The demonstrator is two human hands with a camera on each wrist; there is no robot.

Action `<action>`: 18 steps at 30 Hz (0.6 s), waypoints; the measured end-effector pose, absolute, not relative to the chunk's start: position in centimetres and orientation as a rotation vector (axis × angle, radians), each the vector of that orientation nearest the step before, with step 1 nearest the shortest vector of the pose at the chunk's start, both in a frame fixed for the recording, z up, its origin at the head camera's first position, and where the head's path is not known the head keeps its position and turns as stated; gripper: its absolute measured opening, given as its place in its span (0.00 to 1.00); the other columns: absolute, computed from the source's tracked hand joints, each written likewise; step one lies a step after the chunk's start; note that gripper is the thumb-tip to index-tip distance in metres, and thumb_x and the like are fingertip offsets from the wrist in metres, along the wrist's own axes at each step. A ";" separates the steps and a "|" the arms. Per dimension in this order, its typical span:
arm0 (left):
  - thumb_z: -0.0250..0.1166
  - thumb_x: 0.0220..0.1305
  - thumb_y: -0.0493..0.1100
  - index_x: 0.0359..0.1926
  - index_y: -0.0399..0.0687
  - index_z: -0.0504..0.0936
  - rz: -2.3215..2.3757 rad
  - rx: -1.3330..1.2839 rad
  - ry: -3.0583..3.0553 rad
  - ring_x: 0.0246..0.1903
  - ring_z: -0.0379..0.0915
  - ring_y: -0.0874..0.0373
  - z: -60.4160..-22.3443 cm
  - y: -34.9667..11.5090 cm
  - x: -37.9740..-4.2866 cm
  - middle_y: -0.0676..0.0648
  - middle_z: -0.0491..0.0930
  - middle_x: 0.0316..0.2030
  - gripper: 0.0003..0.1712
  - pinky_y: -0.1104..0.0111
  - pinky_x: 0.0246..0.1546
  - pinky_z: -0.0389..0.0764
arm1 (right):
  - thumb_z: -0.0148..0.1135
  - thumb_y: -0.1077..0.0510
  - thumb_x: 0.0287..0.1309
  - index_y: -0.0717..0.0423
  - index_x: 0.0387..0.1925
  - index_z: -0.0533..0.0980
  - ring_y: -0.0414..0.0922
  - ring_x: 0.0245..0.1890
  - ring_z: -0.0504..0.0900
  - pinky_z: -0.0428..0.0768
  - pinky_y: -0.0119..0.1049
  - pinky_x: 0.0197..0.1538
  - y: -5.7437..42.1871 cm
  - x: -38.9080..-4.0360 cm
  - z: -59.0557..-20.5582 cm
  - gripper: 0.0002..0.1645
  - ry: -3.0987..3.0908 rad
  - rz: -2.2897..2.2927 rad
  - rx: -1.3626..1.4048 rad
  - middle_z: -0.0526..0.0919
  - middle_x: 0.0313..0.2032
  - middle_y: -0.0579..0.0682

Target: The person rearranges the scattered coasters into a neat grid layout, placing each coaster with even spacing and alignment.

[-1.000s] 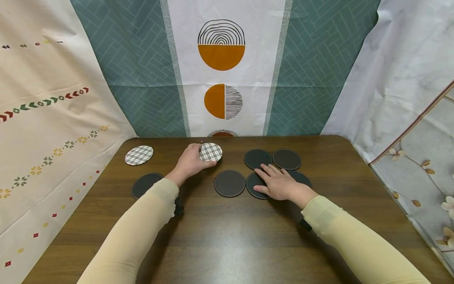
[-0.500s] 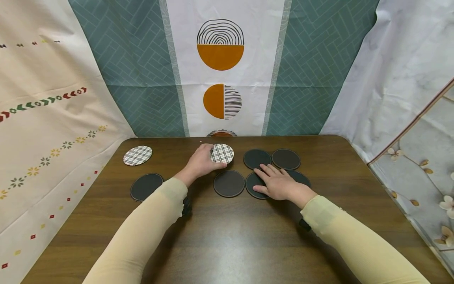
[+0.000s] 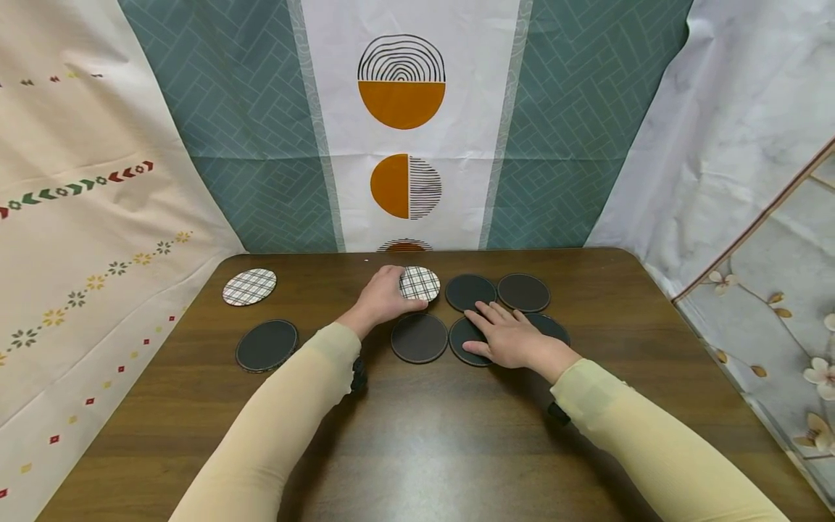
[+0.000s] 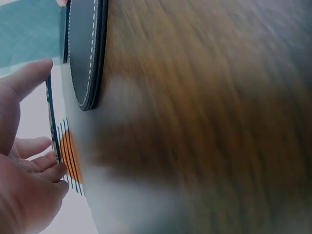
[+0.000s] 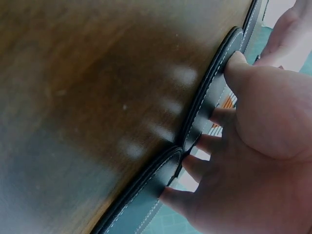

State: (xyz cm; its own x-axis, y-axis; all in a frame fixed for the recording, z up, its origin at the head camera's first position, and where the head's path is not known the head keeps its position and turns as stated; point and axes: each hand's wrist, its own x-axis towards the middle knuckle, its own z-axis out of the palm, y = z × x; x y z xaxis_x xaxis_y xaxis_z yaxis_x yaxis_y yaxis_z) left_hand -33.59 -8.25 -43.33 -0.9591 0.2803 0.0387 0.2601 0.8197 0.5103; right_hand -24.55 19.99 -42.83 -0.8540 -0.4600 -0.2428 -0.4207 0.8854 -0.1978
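My left hand [image 3: 385,297] pinches a round white coaster with a black plaid print [image 3: 420,283] between thumb and fingers, at the back middle of the table. In the left wrist view that coaster [image 4: 52,117] shows edge-on, its rim between thumb and fingertips. Close in front of it lies a dark round coaster [image 3: 420,338]. My right hand [image 3: 512,339] rests with spread fingers on a black coaster [image 3: 462,342], its fingertips reaching toward another black coaster [image 3: 471,291] behind. The right wrist view shows thumb and fingertips touching the stitched black coasters [image 5: 207,105].
Further right lie a dark brown coaster [image 3: 524,292] and a black coaster [image 3: 553,328], the latter partly behind the right hand. On the left are another plaid coaster [image 3: 250,287] and a black one [image 3: 266,346]. Patterned cloths [image 3: 254,130] hang behind the wooden table [image 3: 430,435].
My left hand has moved right with the plaid coaster, from behind the left of the dark coaster to right behind it. The right hand stays in place on the coasters.
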 end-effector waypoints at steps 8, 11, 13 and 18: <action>0.79 0.65 0.62 0.80 0.32 0.68 0.740 0.462 2.974 0.74 0.68 0.39 -43.9 -7.7 -34.0 0.33 0.68 0.77 0.56 0.48 0.73 0.73 | 0.47 0.28 0.83 0.52 0.89 0.54 0.64 0.87 0.45 0.47 0.74 0.81 20.1 -24.4 -42.6 0.50 2.759 -0.237 -0.663 0.47 0.88 0.61; 0.79 0.65 0.62 0.80 0.32 0.68 0.733 0.458 2.973 0.74 0.68 0.39 -44.2 -7.5 -34.1 0.33 0.68 0.77 0.56 0.48 0.73 0.73 | 0.47 0.28 0.84 0.53 0.89 0.55 0.65 0.87 0.46 0.47 0.74 0.81 20.1 -24.4 -42.7 0.50 2.762 -0.244 -0.668 0.48 0.88 0.61; 0.79 0.65 0.62 0.80 0.32 0.68 0.732 0.456 2.968 0.74 0.68 0.39 -44.3 -7.4 -34.2 0.33 0.68 0.77 0.56 0.48 0.73 0.73 | 0.47 0.29 0.84 0.53 0.89 0.54 0.65 0.87 0.45 0.47 0.73 0.81 20.0 -24.3 -42.4 0.49 2.755 -0.242 -0.662 0.48 0.88 0.61; 0.78 0.66 0.62 0.80 0.32 0.68 0.730 0.459 2.959 0.74 0.68 0.38 -44.4 -7.2 -34.1 0.33 0.68 0.77 0.55 0.48 0.73 0.73 | 0.47 0.29 0.84 0.53 0.89 0.53 0.64 0.87 0.44 0.45 0.73 0.81 20.0 -24.1 -42.3 0.50 2.750 -0.250 -0.654 0.47 0.88 0.61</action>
State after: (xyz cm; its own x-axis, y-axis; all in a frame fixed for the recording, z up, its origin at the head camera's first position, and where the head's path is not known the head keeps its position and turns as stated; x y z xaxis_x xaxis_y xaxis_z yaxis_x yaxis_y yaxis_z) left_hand -34.10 -7.15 -44.39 -0.9540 0.2996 0.0138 0.2717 0.8437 0.4631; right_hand -24.11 20.00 -42.29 -0.8504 -0.4627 -0.2505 -0.4101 0.8811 -0.2355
